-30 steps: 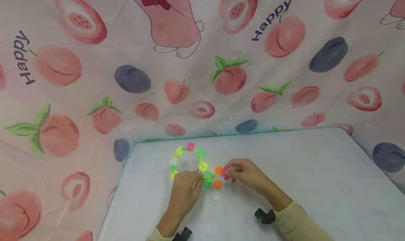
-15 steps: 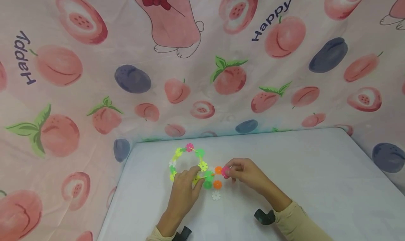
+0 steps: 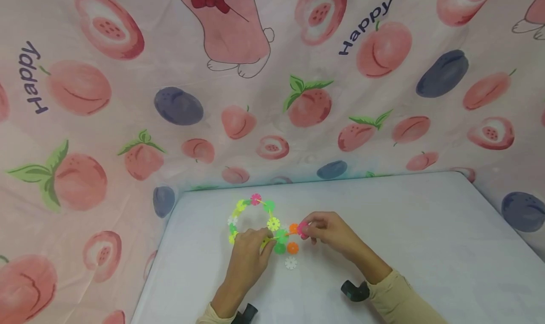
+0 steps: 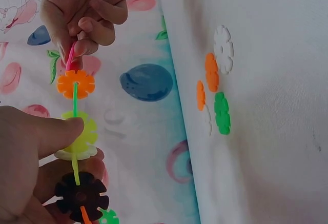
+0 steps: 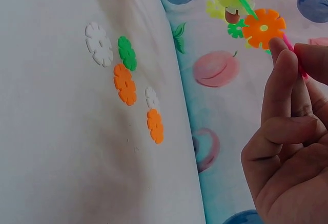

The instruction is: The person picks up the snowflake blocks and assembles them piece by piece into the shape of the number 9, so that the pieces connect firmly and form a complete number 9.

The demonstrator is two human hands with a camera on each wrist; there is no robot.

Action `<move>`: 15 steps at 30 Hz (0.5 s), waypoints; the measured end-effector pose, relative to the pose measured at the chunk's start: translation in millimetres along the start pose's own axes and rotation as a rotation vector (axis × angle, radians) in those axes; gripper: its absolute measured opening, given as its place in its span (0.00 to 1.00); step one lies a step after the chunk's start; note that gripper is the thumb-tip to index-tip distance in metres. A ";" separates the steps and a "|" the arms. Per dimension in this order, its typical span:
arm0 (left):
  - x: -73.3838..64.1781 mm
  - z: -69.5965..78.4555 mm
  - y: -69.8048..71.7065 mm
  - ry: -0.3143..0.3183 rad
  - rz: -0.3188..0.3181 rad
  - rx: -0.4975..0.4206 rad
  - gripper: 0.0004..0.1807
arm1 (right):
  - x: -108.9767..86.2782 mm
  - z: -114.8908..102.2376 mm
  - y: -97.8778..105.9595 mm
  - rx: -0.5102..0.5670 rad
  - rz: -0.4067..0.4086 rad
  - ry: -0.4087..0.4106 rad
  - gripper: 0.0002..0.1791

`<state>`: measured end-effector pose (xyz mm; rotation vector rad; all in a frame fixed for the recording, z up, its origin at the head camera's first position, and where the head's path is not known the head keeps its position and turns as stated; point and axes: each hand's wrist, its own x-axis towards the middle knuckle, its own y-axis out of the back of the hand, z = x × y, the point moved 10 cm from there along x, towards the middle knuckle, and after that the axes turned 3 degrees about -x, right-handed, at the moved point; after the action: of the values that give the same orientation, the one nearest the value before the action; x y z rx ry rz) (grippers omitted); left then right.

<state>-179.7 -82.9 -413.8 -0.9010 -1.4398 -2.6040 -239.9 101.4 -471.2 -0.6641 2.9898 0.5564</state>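
Note:
A curved chain of interlocking snowflake discs [image 3: 273,223] in yellow, green, white and pink hangs from both hands over the table. My left hand [image 3: 250,258] pinches it at a yellow disc [image 4: 84,131], its thumb on the face and fingers behind. A black disc [image 4: 82,196] follows below that in the left wrist view. My right hand [image 3: 332,232] pinches a pink disc [image 5: 289,42] between thumb and fingertips. The pink disc is edge-on at the rim of an orange disc [image 5: 264,28], which a green disc [image 4: 75,101] links to the yellow one.
On the white table [image 3: 404,229] lie several loose discs: a white disc [image 3: 291,263], an orange disc [image 3: 292,248] and a green disc [image 3: 279,249] among them. A fruit-printed cloth [image 3: 255,101] rises behind the table. Black curved wrist-mounted pieces [image 3: 355,291] show at the sleeves.
My left index finger lifted briefly, then came back down on the chain. The far loop swayed slightly. My right hand keeps the pink disc in nearly the same place.

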 end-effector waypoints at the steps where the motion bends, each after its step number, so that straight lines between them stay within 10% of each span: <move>1: -0.1 0.5 0.6 -0.008 0.006 0.002 0.10 | 0.2 -0.1 -0.7 0.003 -0.003 0.003 0.10; 15: -1.1 0.1 10.9 -0.027 0.102 -0.052 0.26 | -0.6 2.2 -2.7 0.022 -0.024 -0.013 0.10</move>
<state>-175.6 -89.3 -406.0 -0.9918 -1.3014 -2.5752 -238.3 100.1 -474.0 -0.6909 2.9677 0.5239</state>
